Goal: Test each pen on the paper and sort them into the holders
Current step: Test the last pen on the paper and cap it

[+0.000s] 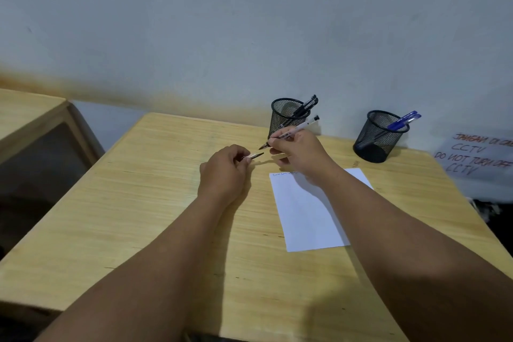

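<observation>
The pale grey wall (249, 22) fills the space beyond both hands, stained brownish where it meets the wooden surface (155, 216). A second wooden desk (30, 111) stands well off to the left of the left hand. A handwritten sign (477, 155) about CCTV leans far to the right of the right hand.

The sheet of paper (308, 214) lies flat under the right forearm, with a faint line of scribbles along its far edge. Just behind the right hand stands a black mesh holder (286, 119) with dark pens; further right, another mesh holder (377, 139) carries blue pens.

The right hand (299, 153) pinches a white pen (297, 128) near its tip, point aimed left. The left hand (224, 172) is closed on a small clear cap (254, 155), just apart from the tip.

The pen looks light, stiff and smooth, likely slippery on the barrel; holding near the tip seems best for guiding it into the cap.
</observation>
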